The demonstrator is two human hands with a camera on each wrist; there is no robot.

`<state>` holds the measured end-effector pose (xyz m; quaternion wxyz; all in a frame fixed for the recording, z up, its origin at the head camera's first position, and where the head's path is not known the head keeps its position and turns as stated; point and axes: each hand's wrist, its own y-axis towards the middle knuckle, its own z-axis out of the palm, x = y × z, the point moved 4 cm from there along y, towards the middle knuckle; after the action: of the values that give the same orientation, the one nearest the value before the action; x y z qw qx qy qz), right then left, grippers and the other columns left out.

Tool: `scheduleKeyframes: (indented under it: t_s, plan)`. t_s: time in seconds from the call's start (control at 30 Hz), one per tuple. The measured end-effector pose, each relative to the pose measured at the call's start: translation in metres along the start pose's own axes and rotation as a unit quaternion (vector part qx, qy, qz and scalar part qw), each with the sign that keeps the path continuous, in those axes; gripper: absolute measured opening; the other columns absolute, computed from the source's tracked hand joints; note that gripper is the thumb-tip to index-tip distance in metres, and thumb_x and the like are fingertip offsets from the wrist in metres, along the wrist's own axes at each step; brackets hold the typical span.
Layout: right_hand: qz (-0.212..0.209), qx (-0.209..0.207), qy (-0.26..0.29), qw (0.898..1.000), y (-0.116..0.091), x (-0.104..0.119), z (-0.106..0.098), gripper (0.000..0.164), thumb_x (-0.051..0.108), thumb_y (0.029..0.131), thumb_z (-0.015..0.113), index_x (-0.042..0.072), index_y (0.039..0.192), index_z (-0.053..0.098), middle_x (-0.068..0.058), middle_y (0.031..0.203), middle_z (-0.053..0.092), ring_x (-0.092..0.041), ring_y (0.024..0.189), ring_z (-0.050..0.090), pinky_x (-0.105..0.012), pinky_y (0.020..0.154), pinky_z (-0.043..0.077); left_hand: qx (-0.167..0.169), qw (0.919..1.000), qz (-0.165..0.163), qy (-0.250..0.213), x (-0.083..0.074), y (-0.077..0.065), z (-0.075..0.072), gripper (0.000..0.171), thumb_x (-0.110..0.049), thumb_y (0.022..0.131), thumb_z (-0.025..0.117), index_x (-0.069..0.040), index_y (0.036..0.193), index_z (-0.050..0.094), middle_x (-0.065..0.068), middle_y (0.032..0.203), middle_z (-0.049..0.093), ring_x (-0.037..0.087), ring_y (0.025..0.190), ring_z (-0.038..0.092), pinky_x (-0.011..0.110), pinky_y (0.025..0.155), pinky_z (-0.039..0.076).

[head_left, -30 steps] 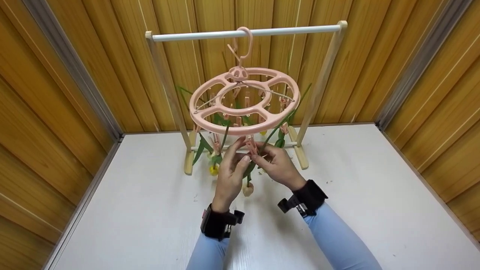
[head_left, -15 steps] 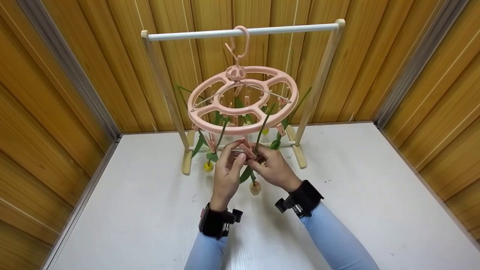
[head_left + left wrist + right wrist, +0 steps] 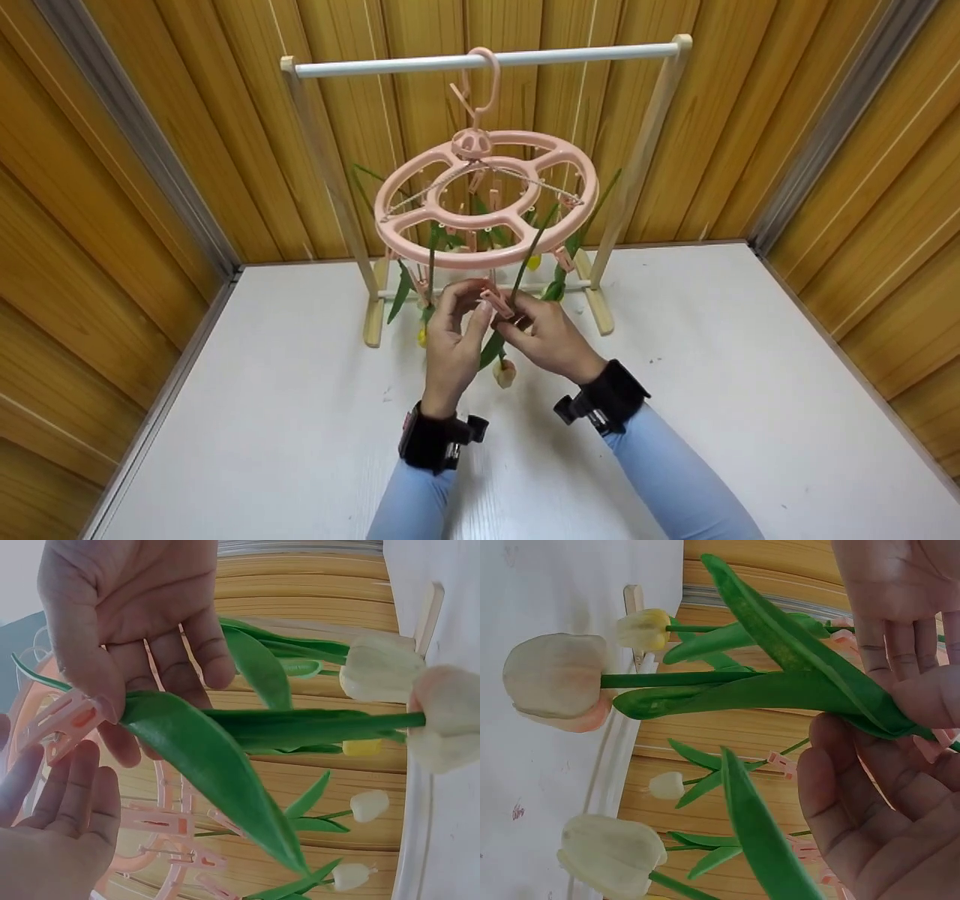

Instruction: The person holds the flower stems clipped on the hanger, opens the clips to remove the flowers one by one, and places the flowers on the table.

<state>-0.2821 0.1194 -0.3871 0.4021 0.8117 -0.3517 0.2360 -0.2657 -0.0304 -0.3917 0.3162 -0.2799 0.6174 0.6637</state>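
A pink clothespin (image 3: 496,303) dangles beneath the front rim of a round pink clip hanger (image 3: 420,251). My left hand (image 3: 454,345) pinches this clothespin between thumb and fingers. Beside it, my right hand (image 3: 551,334) holds the stem of an upside-down tulip (image 3: 559,679) at the clothespin's end. The tulip's pale bloom points down, and its green leaves (image 3: 202,757) spread below the fingers in the left wrist view. Its stem end (image 3: 536,244) rises past the hanger's rim. Fingers partly hide where stem and clothespin meet.
The hanger's hook (image 3: 491,79) hangs on the white bar (image 3: 585,56) of a wooden stand. Several other tulips hang head-down around it, among them a white one (image 3: 611,855) and a yellowish one (image 3: 645,630). A white tabletop (image 3: 285,427) lies below, with wood-patterned walls (image 3: 247,135) around.
The clothespin has turned from nearly upright to slanted between my hands. The held tulip's stem has become steeper, then leaned slightly right. A neighbouring tulip on the left has swung a little.
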Motion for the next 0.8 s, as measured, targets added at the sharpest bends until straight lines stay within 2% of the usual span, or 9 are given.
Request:
scheduleKeyframes:
  t_s: [0.3,0.57,0.8]
  plan:
    - [0.003,0.01,-0.003,1.0,0.0011,0.0021,0.0036,0.033,0.005,0.097,0.068,-0.001,0.13,0.065,-0.012,0.098,0.074,-0.021,0.082,0.07,-0.031,0.073,0.057,-0.016,0.9998,-0.01,-0.004,0.0003,0.0011,-0.0012,0.038,-0.002,0.101,0.063,0.01,0.135,0.052,0.019,0.118,0.063,0.026,0.11,0.063,0.032,0.098,0.05]
    - [0.016,0.021,0.015,1.0,0.0005,-0.0003,0.0031,0.015,0.008,0.097,0.068,0.0,0.11,0.069,-0.01,0.094,0.073,-0.02,0.081,0.069,-0.03,0.073,0.056,-0.025,0.9995,-0.003,-0.016,0.0003,0.0015,-0.0031,0.033,0.003,0.1,0.061,0.013,0.131,0.056,0.023,0.118,0.062,0.025,0.109,0.064,0.029,0.099,0.052]
    - [0.022,0.036,0.023,0.999,-0.0001,-0.0006,0.0026,0.013,0.01,0.098,0.069,0.001,0.107,0.07,-0.01,0.094,0.073,-0.019,0.082,0.069,-0.03,0.074,0.055,-0.021,0.9986,-0.029,-0.04,0.0007,0.0021,-0.0032,0.03,0.004,0.099,0.062,0.013,0.127,0.057,0.023,0.115,0.062,0.022,0.105,0.064,0.028,0.097,0.051]
